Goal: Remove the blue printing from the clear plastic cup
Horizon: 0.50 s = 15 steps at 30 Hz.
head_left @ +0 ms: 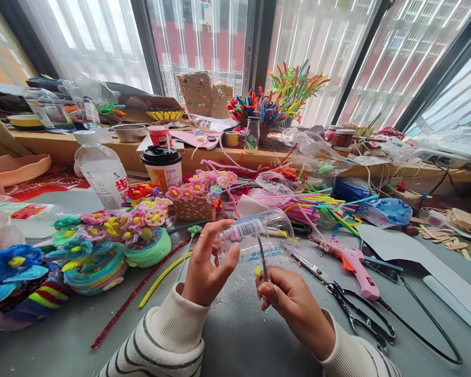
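My left hand (212, 267) is wrapped around the base end of a clear plastic cup (280, 233), which lies on its side in the air above the table. The cup carries a barcode label and blue lettering. In my right hand (292, 301) is a small pair of metal scissors (263, 256), its blades pointing up against the near side of the cup. My fingers hide most of the handles. Below the cup, tiny glitter specks (239, 293) are scattered over the grey tabletop.
To the right lie large black-handled scissors (361, 314) and a pink glue gun (357, 267) with its cord. Pipe-cleaner flower pots (98, 262), a water bottle (102, 173) and a lidded drink cup (161, 170) stand left. Pipe cleaners (298, 204) pile up behind.
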### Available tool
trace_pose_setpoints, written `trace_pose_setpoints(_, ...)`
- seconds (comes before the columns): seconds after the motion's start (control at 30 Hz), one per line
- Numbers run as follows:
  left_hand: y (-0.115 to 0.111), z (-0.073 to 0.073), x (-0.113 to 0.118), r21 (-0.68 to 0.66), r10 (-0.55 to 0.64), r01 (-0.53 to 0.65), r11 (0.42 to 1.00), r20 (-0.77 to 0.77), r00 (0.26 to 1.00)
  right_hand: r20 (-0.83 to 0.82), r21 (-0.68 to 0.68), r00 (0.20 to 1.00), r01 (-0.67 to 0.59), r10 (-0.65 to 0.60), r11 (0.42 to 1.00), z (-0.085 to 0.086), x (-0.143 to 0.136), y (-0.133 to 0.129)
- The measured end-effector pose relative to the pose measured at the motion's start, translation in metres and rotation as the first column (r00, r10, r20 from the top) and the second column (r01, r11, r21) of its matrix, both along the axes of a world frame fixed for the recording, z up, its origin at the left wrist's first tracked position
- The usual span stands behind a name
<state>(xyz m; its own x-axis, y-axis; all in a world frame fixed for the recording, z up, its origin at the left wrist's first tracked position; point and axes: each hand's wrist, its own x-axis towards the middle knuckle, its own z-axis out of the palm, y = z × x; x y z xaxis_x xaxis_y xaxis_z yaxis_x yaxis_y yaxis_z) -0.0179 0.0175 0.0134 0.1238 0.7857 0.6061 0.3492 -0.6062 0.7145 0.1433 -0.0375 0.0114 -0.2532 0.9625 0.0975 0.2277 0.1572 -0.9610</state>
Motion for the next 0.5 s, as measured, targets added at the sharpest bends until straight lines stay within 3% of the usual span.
trace_pose_setpoints(0.3,-0.0006,0.0013,0.0,-0.009,-0.02,0.02,1.0,0.024,1.0,0.035,0.046,0.999,-0.001,-0.001,0.999,0.0002,0.0009,-0.0007)
trace_pose_setpoints(0.5,-0.0002,0.0006,-0.0038,0.009,-0.058,0.058,0.998,-0.013,0.998,0.064,0.086,0.996,-0.07,0.065,0.994,0.003,0.0009,-0.003)
